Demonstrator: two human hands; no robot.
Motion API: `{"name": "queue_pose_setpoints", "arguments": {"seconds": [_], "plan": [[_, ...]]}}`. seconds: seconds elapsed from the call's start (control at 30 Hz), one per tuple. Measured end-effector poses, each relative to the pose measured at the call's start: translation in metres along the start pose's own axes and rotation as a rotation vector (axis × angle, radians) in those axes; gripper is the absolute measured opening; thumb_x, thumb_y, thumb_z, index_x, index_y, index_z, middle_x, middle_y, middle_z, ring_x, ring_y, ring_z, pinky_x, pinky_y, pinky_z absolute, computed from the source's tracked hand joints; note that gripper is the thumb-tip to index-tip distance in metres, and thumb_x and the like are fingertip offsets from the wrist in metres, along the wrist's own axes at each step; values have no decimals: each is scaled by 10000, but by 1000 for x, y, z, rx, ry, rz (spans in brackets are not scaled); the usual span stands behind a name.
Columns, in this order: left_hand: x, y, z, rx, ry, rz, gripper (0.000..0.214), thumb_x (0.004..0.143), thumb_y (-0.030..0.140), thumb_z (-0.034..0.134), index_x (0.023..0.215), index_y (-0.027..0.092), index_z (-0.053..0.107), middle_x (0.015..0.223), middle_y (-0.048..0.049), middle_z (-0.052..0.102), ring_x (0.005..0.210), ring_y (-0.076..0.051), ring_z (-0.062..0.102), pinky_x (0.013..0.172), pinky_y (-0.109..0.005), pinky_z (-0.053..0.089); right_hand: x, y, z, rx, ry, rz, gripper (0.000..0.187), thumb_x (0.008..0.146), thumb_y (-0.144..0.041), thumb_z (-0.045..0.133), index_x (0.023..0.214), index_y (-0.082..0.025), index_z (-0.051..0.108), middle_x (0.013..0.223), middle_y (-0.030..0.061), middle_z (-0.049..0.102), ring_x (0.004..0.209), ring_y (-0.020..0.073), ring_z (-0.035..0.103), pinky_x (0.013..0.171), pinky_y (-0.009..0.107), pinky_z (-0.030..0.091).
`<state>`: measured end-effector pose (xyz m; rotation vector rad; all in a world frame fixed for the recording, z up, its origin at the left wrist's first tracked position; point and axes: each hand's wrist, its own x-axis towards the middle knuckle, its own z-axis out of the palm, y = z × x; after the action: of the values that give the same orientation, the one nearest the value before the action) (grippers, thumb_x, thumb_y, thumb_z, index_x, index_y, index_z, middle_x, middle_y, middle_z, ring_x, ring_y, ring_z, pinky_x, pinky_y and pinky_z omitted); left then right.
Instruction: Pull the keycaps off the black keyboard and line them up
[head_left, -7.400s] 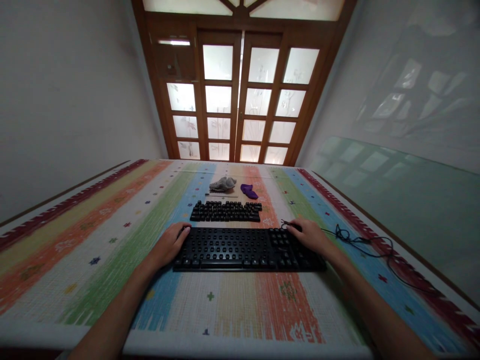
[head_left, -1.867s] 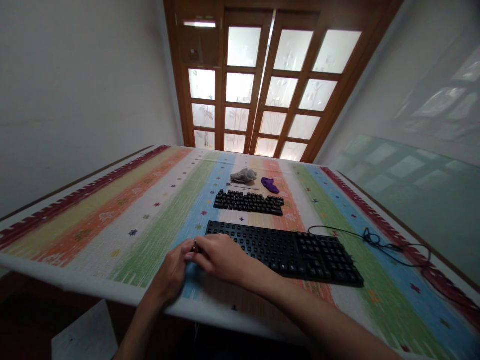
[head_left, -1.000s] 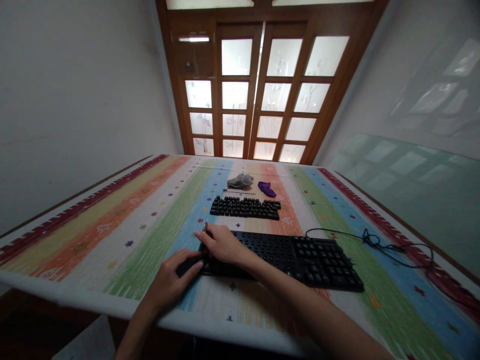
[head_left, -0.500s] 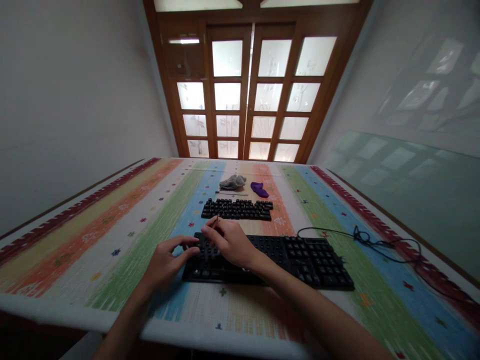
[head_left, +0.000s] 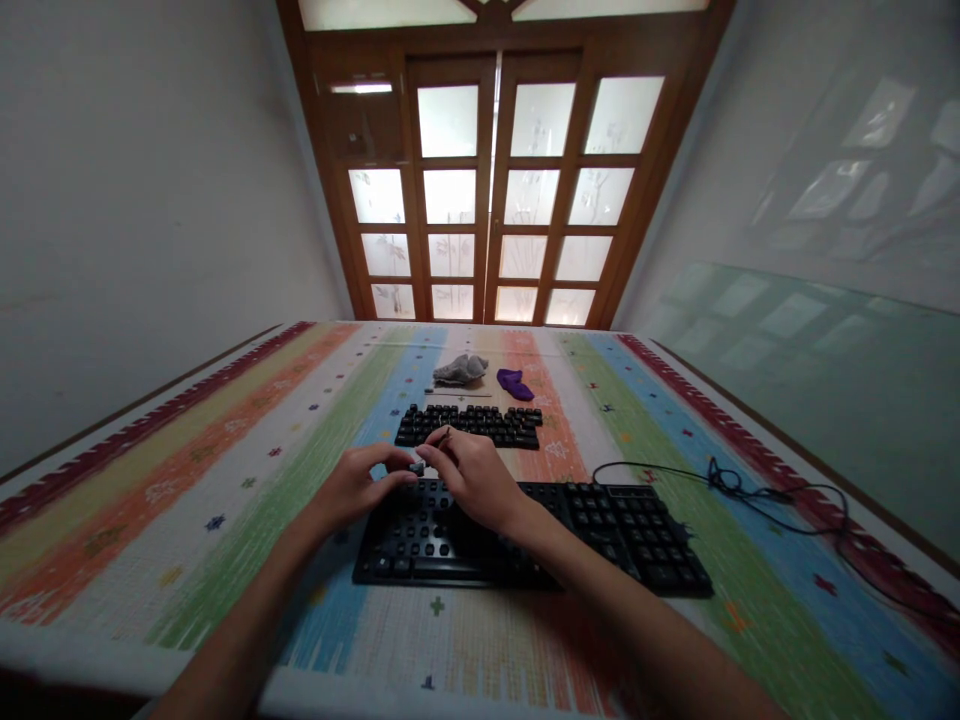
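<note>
A black keyboard (head_left: 457,570) lies flat on the striped tablecloth, with most keycaps off its left and middle parts. Over its upper left edge, my left hand (head_left: 356,487) pinches a small black keycap (head_left: 417,467) between thumb and fingers. My right hand (head_left: 480,482) is closed beside it, fingertips close to the keycap. Something thin sticks up from the right fingers; its kind is too small to make out. Just beyond, loose black keycaps (head_left: 517,428) stand in rows.
Behind the keycap rows lie a thin stick (head_left: 461,394), a crumpled grey cloth (head_left: 461,370) and a purple cloth (head_left: 515,384). A black cable (head_left: 750,487) lies coiled to the right on the tablecloth (head_left: 247,540). Wooden glazed doors (head_left: 491,190) close off the far side.
My left hand has risen from the keyboard's left keys towards its upper edge, with a keycap now visible in its fingers. My right fingers are now close to it.
</note>
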<state>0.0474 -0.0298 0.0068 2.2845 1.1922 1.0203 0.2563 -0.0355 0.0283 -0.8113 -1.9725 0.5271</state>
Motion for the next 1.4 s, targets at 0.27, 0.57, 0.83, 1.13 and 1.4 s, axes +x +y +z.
{"name": "queue_pose_setpoints", "arguments": {"seconds": [0.27, 0.57, 0.83, 1.13, 1.4], "plan": [[3, -10, 9, -189, 80, -204, 241, 773, 394, 721, 904, 194, 744, 816, -35, 765, 744, -190, 710, 718, -286, 555, 2, 9, 5, 57, 65, 36, 156, 968, -242, 550, 857, -178, 638, 770, 29, 688, 691, 143, 654, 698, 252, 490], [-7, -24, 7, -578, 293, -385, 459, 627, 534, 842, 829, 145, 707, 693, -42, 690, 626, -163, 637, 621, -277, 518, 5, 15, 15, 573, 124, 349, 325, 924, -497, 569, 874, -178, 601, 617, -12, 632, 524, 132, 640, 519, 238, 522], [-7, -29, 12, -938, 403, -427, 515, 535, 539, 906, 815, 181, 665, 650, 19, 595, 621, -112, 570, 623, -246, 486, 3, 9, 35, 930, 213, 491, 485, 767, -640, 677, 883, -179, 579, 677, -4, 662, 493, 132, 656, 501, 257, 573], [-3, -36, 14, -435, 342, -426, 528, 702, 632, 746, 937, 163, 686, 743, -30, 678, 687, -167, 616, 670, -284, 494, 2, 16, 31, 688, 282, 514, 380, 859, -548, 622, 834, -170, 602, 624, 5, 652, 500, 129, 641, 466, 228, 533], [-2, -48, 19, 126, 154, -313, 299, 809, 465, 631, 879, 191, 728, 828, -65, 720, 709, -204, 616, 713, -332, 491, 13, 17, 2, 576, 324, 440, 367, 866, -536, 622, 857, -169, 611, 613, 5, 653, 483, 135, 628, 455, 241, 525]]}}
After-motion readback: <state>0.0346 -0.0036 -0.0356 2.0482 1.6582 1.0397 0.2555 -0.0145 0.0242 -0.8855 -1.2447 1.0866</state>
